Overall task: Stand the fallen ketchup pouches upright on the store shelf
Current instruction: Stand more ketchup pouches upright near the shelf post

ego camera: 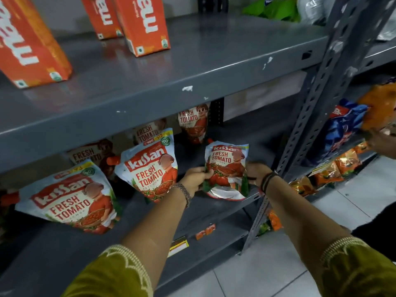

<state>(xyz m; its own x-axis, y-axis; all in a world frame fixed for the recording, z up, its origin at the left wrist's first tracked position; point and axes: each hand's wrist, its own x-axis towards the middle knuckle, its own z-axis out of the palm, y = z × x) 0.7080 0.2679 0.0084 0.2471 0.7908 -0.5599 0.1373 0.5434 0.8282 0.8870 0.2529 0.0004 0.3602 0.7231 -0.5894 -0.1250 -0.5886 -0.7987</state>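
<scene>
Grey painted metal makes the whole rack: the middle shelf (214,207) has a flat dull board, and the upper shelf (192,67) shows small white chips in its paint along the front edge. A perforated grey post (310,116) stands at the right corner. The floor (267,264) under it is of pale tiles with dark joints.

On the middle shelf, near its right front corner, stands one ketchup pouch (227,168), upright and a little leaning. The left hand (196,179) pinches its left edge and the right hand (256,172) pinches its right edge, fingers closed on the foil. Two bigger ketchup pouches (150,166) stand to the left along the front, and more pouches (194,123) are behind them in shadow. Orange cartons (141,24) stand on the upper shelf. Snack bags (340,133) fill the next rack at the right.
</scene>
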